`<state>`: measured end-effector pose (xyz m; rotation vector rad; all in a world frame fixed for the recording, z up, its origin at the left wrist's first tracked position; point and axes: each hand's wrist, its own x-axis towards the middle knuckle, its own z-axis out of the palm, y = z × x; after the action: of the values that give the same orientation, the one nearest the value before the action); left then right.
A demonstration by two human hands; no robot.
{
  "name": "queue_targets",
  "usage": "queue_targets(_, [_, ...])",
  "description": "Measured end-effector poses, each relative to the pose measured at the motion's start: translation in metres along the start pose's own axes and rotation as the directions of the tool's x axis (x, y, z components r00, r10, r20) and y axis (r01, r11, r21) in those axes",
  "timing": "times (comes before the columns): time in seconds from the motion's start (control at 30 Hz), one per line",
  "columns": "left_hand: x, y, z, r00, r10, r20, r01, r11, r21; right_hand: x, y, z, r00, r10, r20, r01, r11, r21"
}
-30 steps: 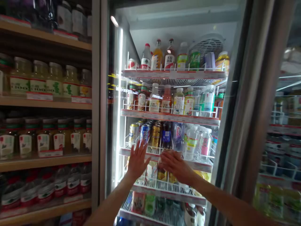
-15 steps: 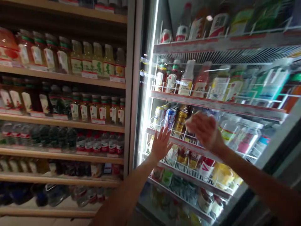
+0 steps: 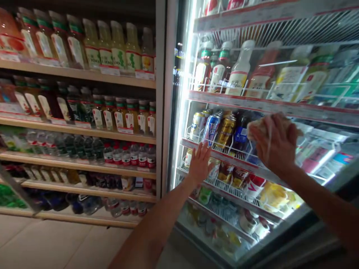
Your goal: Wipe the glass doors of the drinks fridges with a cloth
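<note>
Cloth [image 3: 255, 131] held in right hand [image 3: 279, 149], left hand [image 3: 199, 163] splayed and empty, glass door [image 3: 235, 164] before cans [image 3: 212, 129] and bottles [image 3: 238, 71].

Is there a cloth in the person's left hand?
No, the left hand is bare and spread open, while the crumpled cloth is in the right hand.

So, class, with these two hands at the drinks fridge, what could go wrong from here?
The bare left hand could leave prints if it touches the glass door. The cloth bunched in the right hand might slip, and skin could then smear the glass.
</note>
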<state>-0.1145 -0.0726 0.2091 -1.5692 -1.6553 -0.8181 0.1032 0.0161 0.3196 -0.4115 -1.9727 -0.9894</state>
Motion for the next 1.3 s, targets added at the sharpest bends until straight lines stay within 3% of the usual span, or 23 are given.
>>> queue_targets(0.1, [-0.001,0.001,0.000,1.000,-0.006,-0.013,0.006,1.000,0.002,-0.047,-0.005,-0.007,0.976,-0.177,0.128,0.171,0.984,0.057])
queue_targets(0.17, [-0.003,0.002,0.001,0.999,0.012,-0.046,-0.011,1.000,0.007,-0.080,-0.002,-0.013,0.950,-0.235,0.204,0.218,0.971,0.103])
queue_targets(0.27, [-0.003,0.009,0.005,0.991,0.061,-0.117,-0.061,0.998,-0.001,-0.098,0.027,-0.025,0.993,-0.030,0.113,0.036,0.998,-0.054])
queue_targets(0.37, [-0.001,0.023,0.012,0.982,0.081,-0.171,-0.087,0.996,-0.025,-0.107,0.050,-0.038,0.973,0.214,-0.082,-0.226,0.952,-0.206])
queue_targets(0.43, [0.001,0.031,0.016,0.977,0.061,-0.204,-0.070,0.997,-0.038,-0.130,0.044,-0.040,0.957,0.266,-0.113,-0.286,0.931,-0.227])
queue_targets(0.57, [0.004,0.037,0.019,0.965,0.052,-0.257,-0.070,0.996,-0.058,-0.182,0.017,-0.031,0.961,0.276,0.001,-0.270,0.940,-0.207])
queue_targets(0.63, [0.005,0.036,0.019,0.961,0.057,-0.270,-0.077,0.995,-0.063,-0.176,0.020,-0.029,0.956,0.293,-0.008,-0.290,0.940,-0.180])
queue_targets(0.8, [0.004,0.034,0.020,0.961,0.051,-0.271,-0.075,0.994,-0.078,-0.116,0.042,-0.028,0.878,0.425,-0.220,-0.459,0.879,-0.131])
queue_targets(1.0, [0.014,0.038,0.010,0.949,0.065,-0.307,-0.098,0.991,-0.090,-0.120,0.020,-0.023,0.974,0.219,-0.052,-0.222,0.972,-0.080])
queue_targets(1.07, [0.027,0.039,0.005,0.937,0.087,-0.337,-0.128,0.987,-0.100,-0.111,0.020,-0.019,0.950,0.287,-0.123,-0.300,0.948,-0.106])
queue_targets(1.17, [0.049,0.040,0.002,0.933,0.091,-0.347,-0.138,0.984,-0.113,-0.089,0.014,-0.010,0.866,0.428,-0.260,-0.468,0.876,-0.115])
queue_targets(1.3, [0.065,0.037,0.006,0.928,0.098,-0.358,-0.144,0.984,-0.103,-0.077,0.000,-0.002,0.958,0.273,-0.092,-0.281,0.955,-0.090])
